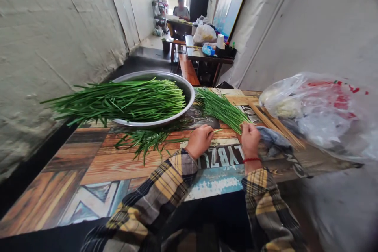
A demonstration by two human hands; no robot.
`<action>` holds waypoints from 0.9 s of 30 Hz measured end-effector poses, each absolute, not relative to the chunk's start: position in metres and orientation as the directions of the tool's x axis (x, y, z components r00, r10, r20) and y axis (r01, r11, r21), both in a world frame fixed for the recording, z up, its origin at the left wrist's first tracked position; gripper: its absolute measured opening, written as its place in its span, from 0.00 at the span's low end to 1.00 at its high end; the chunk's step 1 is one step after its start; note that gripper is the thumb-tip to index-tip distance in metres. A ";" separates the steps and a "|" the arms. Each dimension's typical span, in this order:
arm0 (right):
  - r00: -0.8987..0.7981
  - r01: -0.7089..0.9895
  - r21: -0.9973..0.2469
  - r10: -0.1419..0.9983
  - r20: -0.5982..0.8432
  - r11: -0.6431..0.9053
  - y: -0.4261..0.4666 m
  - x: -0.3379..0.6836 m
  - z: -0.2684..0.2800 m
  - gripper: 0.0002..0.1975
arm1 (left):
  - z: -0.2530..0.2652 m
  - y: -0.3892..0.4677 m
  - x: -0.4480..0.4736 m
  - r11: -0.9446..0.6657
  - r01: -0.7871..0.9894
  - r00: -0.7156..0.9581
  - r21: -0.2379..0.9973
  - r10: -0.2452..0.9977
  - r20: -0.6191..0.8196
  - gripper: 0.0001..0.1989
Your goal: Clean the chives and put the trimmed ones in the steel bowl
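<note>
My left hand (200, 140) is closed round a thin green stalk, whose pale end pokes out to the right of the fingers. It looks like a garlic chive, with its leaf trailing left. A small bunch of garlic chives (224, 111) lies slantwise on the table, and my right hand (250, 138) pinches at its near, cut ends. How many stalks those fingers grip is hidden. Behind my left hand, a large heap of garlic chives (138, 100) rests in a metal basin (191, 98), leaves hanging over its left rim. Loose chive leaves (146, 139) lie before the basin.
Right of my hand are a grey cloth (273, 139), wooden sticks (273, 124) and a clear plastic bag (321, 114) against the wall. The patterned table (118, 163) spans the front. Farther back stand another table (193, 53) with bags and a seated person (181, 11).
</note>
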State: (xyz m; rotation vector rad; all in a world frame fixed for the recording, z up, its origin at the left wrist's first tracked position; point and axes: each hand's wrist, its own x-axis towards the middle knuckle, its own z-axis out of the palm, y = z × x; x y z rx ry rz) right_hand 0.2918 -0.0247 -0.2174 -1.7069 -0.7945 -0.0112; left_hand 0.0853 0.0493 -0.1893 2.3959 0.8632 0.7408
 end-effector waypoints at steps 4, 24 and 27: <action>0.579 0.789 -0.568 0.593 0.559 -0.235 -0.024 0.291 -0.225 0.15 | -0.194 0.054 0.088 -0.627 0.316 0.601 0.712 0.713 0.361 0.07; 0.372 -0.024 -0.998 0.927 0.047 0.060 -0.024 0.241 -0.201 0.16 | -0.193 0.053 0.087 -0.578 0.179 0.561 0.796 0.725 0.400 0.13; 0.271 -0.111 -0.992 0.962 0.031 0.063 -0.027 0.236 -0.192 0.17 | -0.193 0.051 0.088 -0.613 0.152 0.680 0.776 0.634 0.368 0.15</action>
